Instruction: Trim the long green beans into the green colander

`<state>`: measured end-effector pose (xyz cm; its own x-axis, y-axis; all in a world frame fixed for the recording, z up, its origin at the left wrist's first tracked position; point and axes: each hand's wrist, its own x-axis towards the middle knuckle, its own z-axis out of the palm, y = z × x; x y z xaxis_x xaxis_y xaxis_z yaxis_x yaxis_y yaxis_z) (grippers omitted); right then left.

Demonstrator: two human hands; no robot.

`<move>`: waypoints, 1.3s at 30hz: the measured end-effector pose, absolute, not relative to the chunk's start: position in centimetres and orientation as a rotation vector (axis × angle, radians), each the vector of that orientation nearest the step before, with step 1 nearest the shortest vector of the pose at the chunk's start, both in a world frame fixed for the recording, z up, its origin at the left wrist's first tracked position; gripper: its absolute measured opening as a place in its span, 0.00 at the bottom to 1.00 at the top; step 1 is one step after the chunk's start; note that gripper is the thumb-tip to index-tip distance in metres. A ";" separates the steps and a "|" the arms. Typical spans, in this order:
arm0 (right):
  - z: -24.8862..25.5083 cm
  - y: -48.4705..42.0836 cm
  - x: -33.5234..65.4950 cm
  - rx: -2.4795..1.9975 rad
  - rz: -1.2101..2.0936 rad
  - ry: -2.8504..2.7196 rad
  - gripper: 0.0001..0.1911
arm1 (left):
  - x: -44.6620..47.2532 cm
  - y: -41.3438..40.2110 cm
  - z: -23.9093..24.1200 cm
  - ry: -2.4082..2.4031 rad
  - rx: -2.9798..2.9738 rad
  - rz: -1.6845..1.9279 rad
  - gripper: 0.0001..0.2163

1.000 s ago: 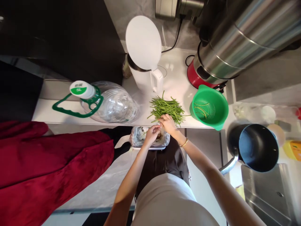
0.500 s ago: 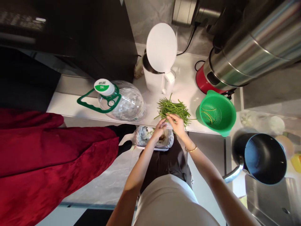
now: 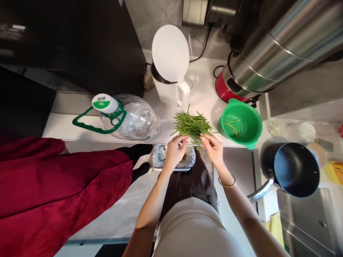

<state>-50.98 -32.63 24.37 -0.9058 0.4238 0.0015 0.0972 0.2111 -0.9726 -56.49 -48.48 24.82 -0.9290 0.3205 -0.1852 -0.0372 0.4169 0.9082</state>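
A pile of thin green vegetable stems (image 3: 191,121) lies at the counter's front edge, in front of the white kettle. At its near left side is my left hand (image 3: 176,150), thumb and fingertips pinched together; what they hold is too small to make out. My right hand (image 3: 213,149) pinches a thin green stem (image 3: 203,135) at the near right of the pile. Below both hands stands a bin lined with a clear bag (image 3: 158,160), with pale scraps inside. A green colander (image 3: 252,123) to the right holds a few stems.
The white kettle (image 3: 167,89) has its lid raised. Left of the pile stands a large clear 5L bottle (image 3: 139,117). Right are a red-based steel appliance (image 3: 225,87), a dark pot (image 3: 294,171) and a sink (image 3: 297,217). Someone in red (image 3: 93,178) is at the left.
My hands were close together over the near edge of the pile and have moved apart, left hand leftward, right hand rightward. The camera view has shifted slightly.
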 end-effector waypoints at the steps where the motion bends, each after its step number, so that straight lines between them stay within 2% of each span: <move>1: 24.6 -32.7 -50.5 -0.410 1.678 -2.300 0.11 | -56.2 -48.4 25.9 2.259 0.251 1.615 0.12; 4: 25.3 -32.6 -49.1 -0.135 1.460 -2.504 0.13 | -55.2 -48.0 27.6 2.062 0.218 1.743 0.13; 9: 25.5 -31.5 -46.7 0.049 1.221 -2.671 0.17 | -53.9 -47.8 27.5 1.832 0.085 1.689 0.15; 18: 25.6 -27.7 -43.6 0.435 1.090 -2.753 0.18 | -50.7 -46.6 27.7 1.629 0.027 1.661 0.13; 24: 26.2 -26.7 -41.5 0.404 1.480 -2.556 0.15 | -47.4 -44.7 27.3 1.459 -0.056 1.789 0.12; 29: 26.1 -27.4 -39.9 -0.055 1.903 -2.225 0.10 | -45.3 -44.1 26.8 1.413 -0.088 1.919 0.10; 34: 24.9 -26.5 -39.7 -0.550 2.183 -1.653 0.11 | -44.2 -46.2 25.7 1.537 -0.212 1.961 0.10; 39: 23.9 -23.9 -39.8 -0.748 2.229 -1.270 0.15 | -44.0 -50.4 23.9 1.621 -0.363 1.994 0.11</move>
<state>-39.76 -23.85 23.87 -0.7437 0.6287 -0.2271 -0.1250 -0.4646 -0.8767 -44.00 -50.42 23.85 -0.8181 0.2370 -0.5239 -0.5613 -0.1308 0.8172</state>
